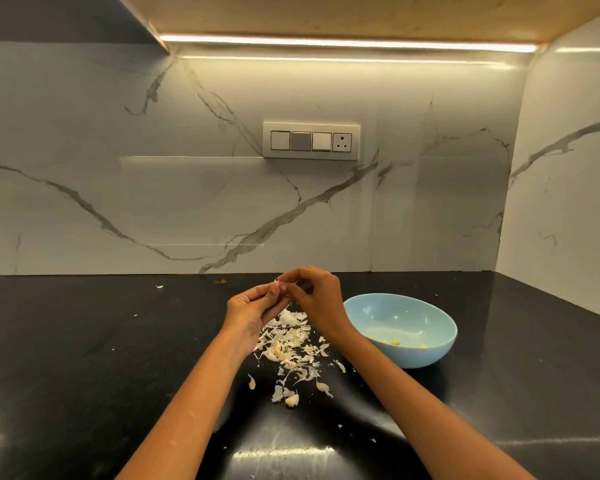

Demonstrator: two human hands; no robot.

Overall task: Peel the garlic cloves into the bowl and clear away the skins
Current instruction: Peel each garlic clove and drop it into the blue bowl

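While both hands (pixel 280 295) pinch one garlic clove (pixel 278 283), fingers curled.

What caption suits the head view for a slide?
Both hands peel a clove above skins on the counter, beside a blue bowl.

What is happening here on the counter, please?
A person is peeling garlic. The left hand holds a clove while the right hand pinches its skin. A pile of skins lies on the black counter beneath the hands, with a few unpeeled cloves nearer the person. The blue bowl to the right holds some peeled pieces.
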